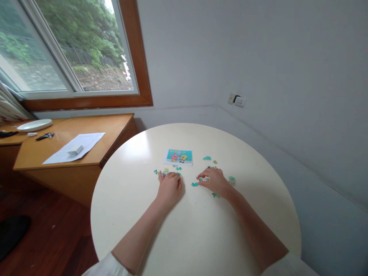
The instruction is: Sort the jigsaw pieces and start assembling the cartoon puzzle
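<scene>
My left hand rests on the table over several jigsaw pieces, with its little finger spread out to the side and the other fingertips bent down. Some pieces beneath it are hidden. My right hand has thumb and index finger closed around a small multicoloured puzzle piece. Just by that thumb lies a teal puzzle piece. Behind both hands is the picture card, with cartoon figures on a teal background. Loose pieces lie along its near side.
More pieces lie around my right hand: a teal cluster behind it, a small pile at its right and a piece below the wrist. The round white table stands near a wooden desk with papers.
</scene>
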`<state>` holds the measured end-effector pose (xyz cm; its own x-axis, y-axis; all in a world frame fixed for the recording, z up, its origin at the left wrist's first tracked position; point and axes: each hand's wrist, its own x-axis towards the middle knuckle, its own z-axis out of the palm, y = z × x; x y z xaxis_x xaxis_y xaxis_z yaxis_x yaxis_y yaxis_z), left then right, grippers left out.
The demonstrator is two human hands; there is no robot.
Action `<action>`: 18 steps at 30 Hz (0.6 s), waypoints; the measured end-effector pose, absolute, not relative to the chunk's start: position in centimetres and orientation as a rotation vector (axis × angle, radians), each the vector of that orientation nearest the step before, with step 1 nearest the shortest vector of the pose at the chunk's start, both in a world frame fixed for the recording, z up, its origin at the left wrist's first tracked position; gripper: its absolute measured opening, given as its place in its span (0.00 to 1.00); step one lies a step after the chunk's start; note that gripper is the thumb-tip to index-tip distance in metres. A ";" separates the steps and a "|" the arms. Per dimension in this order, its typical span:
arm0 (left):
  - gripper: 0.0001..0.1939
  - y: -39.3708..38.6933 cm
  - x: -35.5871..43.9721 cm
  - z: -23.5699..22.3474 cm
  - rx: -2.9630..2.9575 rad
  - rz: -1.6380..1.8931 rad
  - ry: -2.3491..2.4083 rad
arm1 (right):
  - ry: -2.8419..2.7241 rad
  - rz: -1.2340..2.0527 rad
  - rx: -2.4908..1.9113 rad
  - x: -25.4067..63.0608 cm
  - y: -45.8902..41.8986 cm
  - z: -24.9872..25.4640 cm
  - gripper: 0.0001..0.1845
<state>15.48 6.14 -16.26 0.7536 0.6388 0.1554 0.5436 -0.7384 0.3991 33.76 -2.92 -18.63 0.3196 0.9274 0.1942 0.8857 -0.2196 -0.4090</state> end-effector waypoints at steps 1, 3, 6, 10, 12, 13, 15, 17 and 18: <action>0.12 6.0 15.5 -16.3 2.620 0.412 0.898 | -1.608 0.110 -2.132 33.6 -2.8 -18.8 0.06; 0.12 5.7 15.7 -16.6 2.622 0.423 0.810 | -1.627 0.095 -2.097 33.2 -2.6 -19.1 0.05; 0.15 5.2 15.9 -17.0 2.648 0.415 0.548 | -1.700 0.113 -2.021 32.6 -2.3 -19.4 0.06; 0.27 4.7 15.9 -17.3 2.698 0.309 0.256 | -1.730 0.098 -2.011 32.7 -2.3 -19.2 0.07; 0.28 4.6 15.7 -17.5 2.744 0.233 0.191 | -1.641 0.088 -2.072 33.4 -2.5 -18.7 0.08; 0.28 4.6 15.7 -17.6 2.772 0.207 0.182 | -1.589 0.084 -2.118 33.9 -2.7 -18.3 0.07; 0.26 4.6 15.6 -17.9 2.830 0.183 0.204 | -1.513 0.084 -2.185 34.8 -3.0 -17.7 0.07; 0.24 4.8 15.6 -18.2 2.878 0.183 0.273 | -1.470 0.098 -2.231 35.5 -3.5 -17.0 0.06; 0.24 4.9 15.7 -18.3 2.895 0.182 0.314 | -1.457 0.118 -2.254 35.7 -3.7 -16.8 0.05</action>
<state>15.66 4.87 -18.29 0.9694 0.2248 0.0986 0.1971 -0.9523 0.2331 35.74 -3.68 -16.79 0.4377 0.8832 0.1684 0.8446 -0.3397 -0.4138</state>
